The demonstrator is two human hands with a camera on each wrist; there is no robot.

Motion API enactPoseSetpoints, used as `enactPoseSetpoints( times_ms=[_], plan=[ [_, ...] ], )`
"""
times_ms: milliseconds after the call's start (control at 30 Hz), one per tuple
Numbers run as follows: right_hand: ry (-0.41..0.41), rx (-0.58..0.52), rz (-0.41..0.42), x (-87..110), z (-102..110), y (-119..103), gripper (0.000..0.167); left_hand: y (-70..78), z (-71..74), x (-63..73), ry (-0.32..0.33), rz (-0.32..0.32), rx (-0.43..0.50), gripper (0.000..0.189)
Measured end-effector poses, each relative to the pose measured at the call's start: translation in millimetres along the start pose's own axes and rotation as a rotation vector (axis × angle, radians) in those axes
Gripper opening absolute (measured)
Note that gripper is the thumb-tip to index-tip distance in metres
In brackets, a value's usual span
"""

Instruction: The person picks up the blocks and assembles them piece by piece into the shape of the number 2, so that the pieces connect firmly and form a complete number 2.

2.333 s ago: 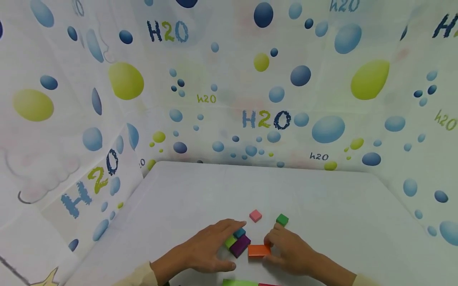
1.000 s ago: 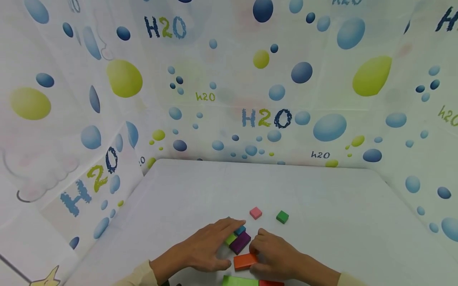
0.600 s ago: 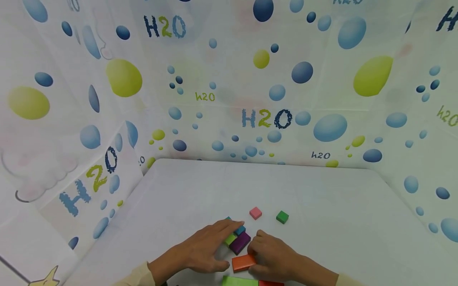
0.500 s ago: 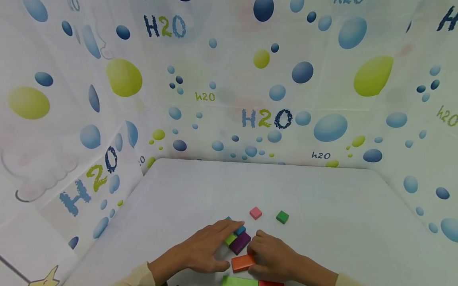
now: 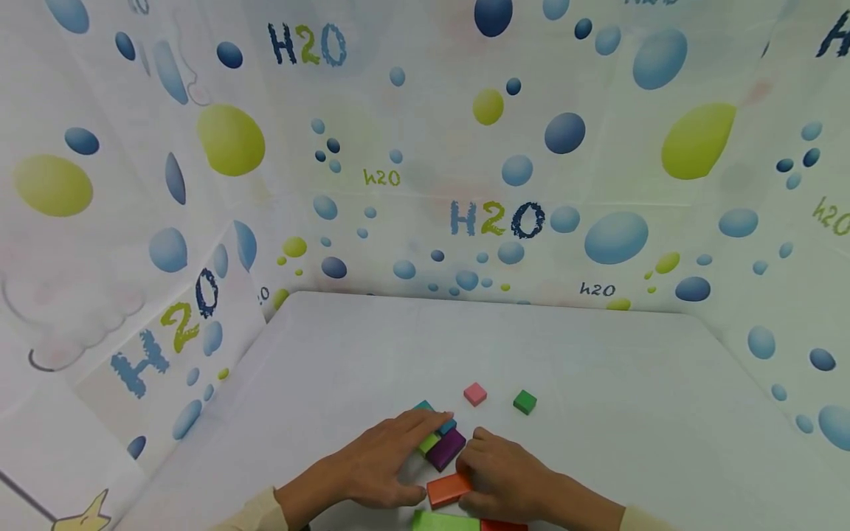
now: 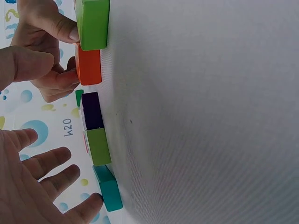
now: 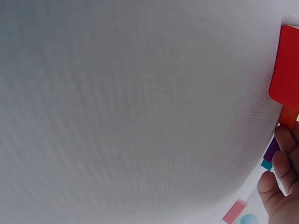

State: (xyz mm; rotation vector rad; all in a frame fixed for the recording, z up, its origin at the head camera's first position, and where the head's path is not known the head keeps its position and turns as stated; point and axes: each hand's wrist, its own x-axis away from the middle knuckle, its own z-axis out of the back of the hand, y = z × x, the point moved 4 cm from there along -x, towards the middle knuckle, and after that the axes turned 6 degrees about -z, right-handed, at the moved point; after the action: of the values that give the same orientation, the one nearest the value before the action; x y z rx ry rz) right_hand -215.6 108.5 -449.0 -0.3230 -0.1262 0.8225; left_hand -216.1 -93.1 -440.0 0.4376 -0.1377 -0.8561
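Observation:
My right hand (image 5: 511, 476) pinches an orange block (image 5: 448, 490) between thumb and fingers, just short of a long light green block (image 5: 445, 521) at the frame's bottom edge. My left hand (image 5: 381, 461) is spread beside a cluster: a purple block (image 5: 446, 450), a small lime block (image 5: 428, 443), a blue block (image 5: 448, 425) and a teal block (image 5: 423, 405). It partly covers these from above. In the left wrist view its fingers (image 6: 58, 161) are extended, one tip close to the teal block (image 6: 110, 193); contact is unclear.
A red block (image 5: 503, 526) adjoins the long light green one, cut off by the frame. Beyond the hands lie a pink cube (image 5: 474, 394) and a dark green cube (image 5: 524, 402). The white table (image 5: 598, 383) is backed by a patterned sheet (image 5: 425, 147).
The orange block has slid left and toward me in my right hand, turning slightly, with most of that motion early on. My left hand has stayed nearly in place.

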Motion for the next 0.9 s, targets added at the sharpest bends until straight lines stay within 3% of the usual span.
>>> enactPoseSetpoints(
  times_ms=[500, 900],
  plan=[
    [0.046, -0.006, 0.071, 0.7, 1.4, -3.5, 0.021, -1.8, 1.6, -1.7, -0.005, -0.007, -0.007, 0.096],
    [0.034, 0.008, 0.067, -0.1, 0.5, -3.7, 0.024, -1.4, 2.1, -2.2, 0.0, -0.02, -0.018, 0.094]
  ],
)
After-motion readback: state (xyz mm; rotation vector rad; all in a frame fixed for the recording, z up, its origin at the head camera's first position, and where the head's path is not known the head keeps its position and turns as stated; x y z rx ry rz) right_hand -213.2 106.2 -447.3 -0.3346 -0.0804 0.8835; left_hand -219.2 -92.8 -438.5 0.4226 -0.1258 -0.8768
